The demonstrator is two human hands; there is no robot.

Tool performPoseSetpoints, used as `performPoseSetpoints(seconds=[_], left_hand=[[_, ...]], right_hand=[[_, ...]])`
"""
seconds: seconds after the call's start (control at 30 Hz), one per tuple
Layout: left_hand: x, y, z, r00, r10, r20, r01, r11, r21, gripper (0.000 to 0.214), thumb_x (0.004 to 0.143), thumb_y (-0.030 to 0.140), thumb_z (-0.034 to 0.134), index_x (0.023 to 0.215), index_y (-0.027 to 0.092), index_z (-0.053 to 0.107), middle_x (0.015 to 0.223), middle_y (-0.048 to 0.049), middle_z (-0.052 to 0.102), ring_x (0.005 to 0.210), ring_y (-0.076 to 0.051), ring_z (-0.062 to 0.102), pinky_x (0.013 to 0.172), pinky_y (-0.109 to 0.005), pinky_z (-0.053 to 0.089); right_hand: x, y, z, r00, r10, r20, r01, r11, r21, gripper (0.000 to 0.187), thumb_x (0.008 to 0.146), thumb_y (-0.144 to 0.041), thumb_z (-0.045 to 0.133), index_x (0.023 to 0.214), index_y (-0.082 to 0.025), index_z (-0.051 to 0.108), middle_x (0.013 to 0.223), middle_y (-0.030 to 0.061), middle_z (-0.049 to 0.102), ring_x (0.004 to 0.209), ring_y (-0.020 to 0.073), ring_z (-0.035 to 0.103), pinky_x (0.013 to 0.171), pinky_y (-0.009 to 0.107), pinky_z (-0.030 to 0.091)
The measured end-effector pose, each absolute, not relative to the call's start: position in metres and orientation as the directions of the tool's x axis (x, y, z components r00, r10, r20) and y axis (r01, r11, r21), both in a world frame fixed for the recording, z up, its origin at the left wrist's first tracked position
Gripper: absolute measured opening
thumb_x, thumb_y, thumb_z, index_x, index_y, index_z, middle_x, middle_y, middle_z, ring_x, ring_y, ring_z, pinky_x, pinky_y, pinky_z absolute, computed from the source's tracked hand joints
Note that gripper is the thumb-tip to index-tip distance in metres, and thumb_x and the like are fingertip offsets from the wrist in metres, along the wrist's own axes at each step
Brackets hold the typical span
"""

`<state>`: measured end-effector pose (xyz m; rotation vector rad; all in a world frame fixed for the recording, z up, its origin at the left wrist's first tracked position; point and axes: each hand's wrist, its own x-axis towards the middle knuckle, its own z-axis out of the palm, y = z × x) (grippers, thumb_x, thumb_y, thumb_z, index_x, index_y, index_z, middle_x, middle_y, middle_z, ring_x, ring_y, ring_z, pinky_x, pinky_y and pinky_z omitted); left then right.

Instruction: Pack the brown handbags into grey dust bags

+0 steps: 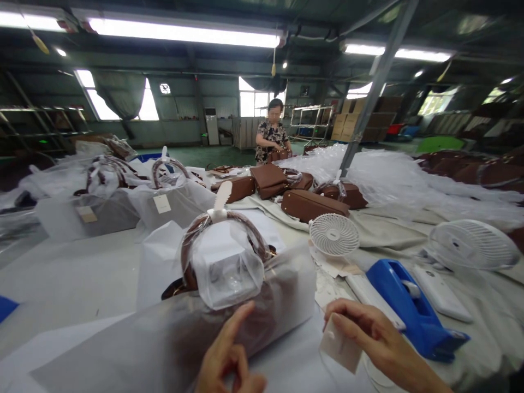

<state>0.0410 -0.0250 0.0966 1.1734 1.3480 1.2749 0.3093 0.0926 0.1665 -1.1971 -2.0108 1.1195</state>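
Observation:
A brown handbag point(286, 297) wrapped in translucent film lies in front of me. Its two handles point(189, 248) stand up, covered in clear plastic and joined at the top by a white strap point(223, 195). A clear plastic piece point(231, 278) hangs below the handles. My left hand point(229, 357) is at the bag's near side, index finger stretched toward the plastic and the other fingers loosely bent; nothing shows in it. To the right of the bag, my right hand point(374, 335) pinches a small pale square tag point(340, 344) between thumb and fingers.
A blue tape dispenser point(403, 305), a white phone point(442, 292) and two white fans point(334, 234) stand at the right. Wrapped bags with tags point(162, 203) are at the left. Brown bags point(313, 206) lie behind, before a metal post point(376, 82). A co-worker point(273, 134) stands farther back.

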Motion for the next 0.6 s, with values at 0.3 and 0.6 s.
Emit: performPoseSetpoints(seconds=[0.3, 0.6], left_hand=[[0.06, 0.006, 0.078, 0.291, 0.945, -0.152, -0.175, 0.209, 0.962, 0.063, 0.08, 0.071, 0.064, 0.087, 0.009, 0.072, 0.046, 0.0045, 0.046, 0.042, -0.006, 0.04, 0.047, -0.02, 0.031], [0.034, -0.012, 0.077, 0.016, 0.984, -0.175, 0.132, 0.172, 0.976, 0.054, 0.085, 0.068, 0.059, 0.085, 0.016, 0.075, 0.052, 0.0029, 0.049, 0.049, -0.009, 0.04, 0.049, -0.021, 0.03]], right_hand=[[0.28, 0.085, 0.155, -0.473, 0.875, 0.101, 0.342, 0.289, -0.894, 0.038, 0.09, -0.054, 0.057, 0.081, -0.021, 0.074, 0.067, 0.0017, 0.069, 0.062, 0.0185, 0.064, 0.054, 0.025, 0.053], [0.243, 0.078, 0.105, -0.52, 0.807, 0.282, 0.294, 0.478, -0.827, 0.035, 0.088, -0.051, 0.065, 0.118, -0.035, 0.074, 0.122, 0.0041, 0.072, 0.112, 0.0271, 0.07, 0.088, 0.031, 0.061]])
